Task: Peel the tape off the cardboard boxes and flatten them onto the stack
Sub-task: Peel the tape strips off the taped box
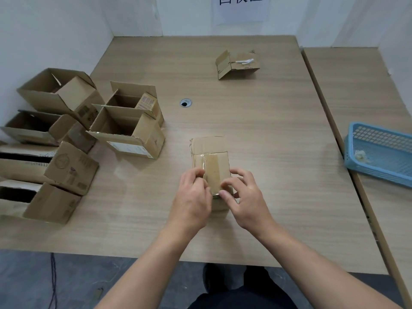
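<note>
Wood-grain table (pixel 267 130), white walls (pixel 55 30), left hand (pixel 192 198) and right hand (pixel 246 198), fingers curled, gripping taped box (pixel 210 157)

- The left hand (pixel 191 197) and right hand (pixel 247 197) are bare.
- Both forearms are bare along all of their visible length: the left forearm (pixel 142 264) toward seven o'clock, the right forearm (pixel 312 259) toward five o'clock.
- A black garment (pixel 243 297) covers the lower body at six o'clock.
- Two black shoes (pixel 214 279) with rounded toes show just above the garment.

Left hand (pixel 193 198), right hand (pixel 248 198) on box (pixel 210 150)
</note>
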